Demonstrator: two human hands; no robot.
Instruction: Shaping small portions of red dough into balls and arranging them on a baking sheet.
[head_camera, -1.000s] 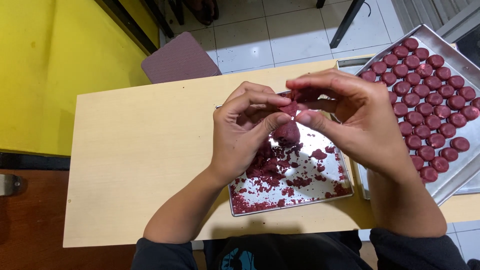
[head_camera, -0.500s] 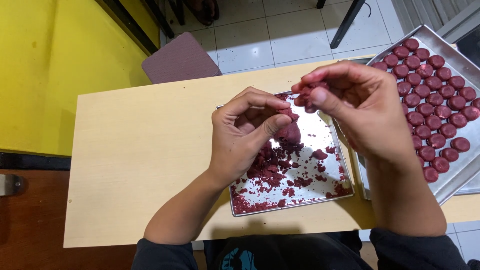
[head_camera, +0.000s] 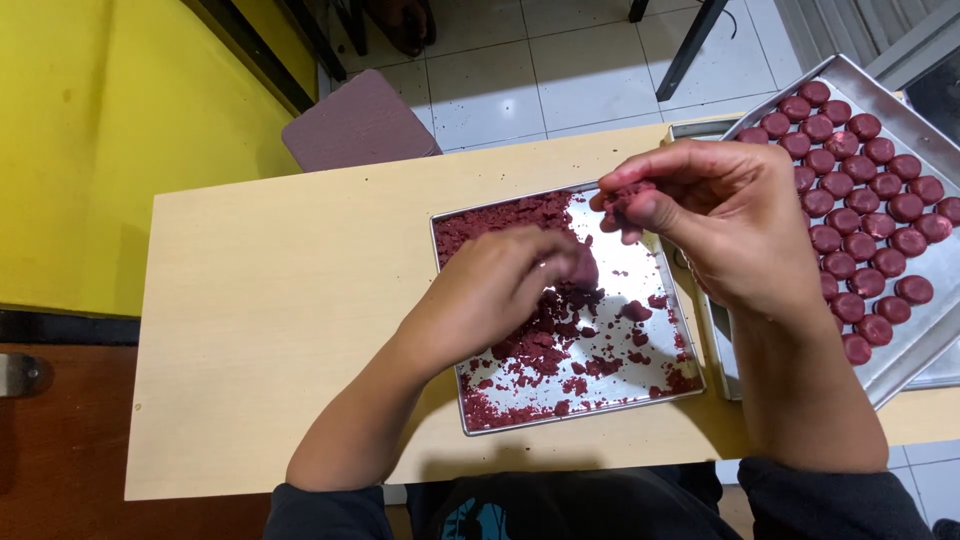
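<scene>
Fingers of both hands closed on dark red dough.

Left hand (head_camera: 505, 285) rests palm-down in the square, shallow metal tray (head_camera: 455, 225), fingers curled around a lump of dark red crumbly dough (head_camera: 583, 270); loose crumbs of the same dough (head_camera: 530, 350) lie scattered over the tray floor. Right hand (head_camera: 730, 225) hovers above the tray's far right corner, thumb and fingertips (head_camera: 640, 212) pinched shut on a small dough piece (head_camera: 625, 195). At far right, a large metal baking sheet (head_camera: 900, 110) carries rows of round dark red dough pieces (head_camera: 860, 210). Judged light, soft and crumbly, the dough likely breaks under pressure; pinch gently from opposite sides.
</scene>
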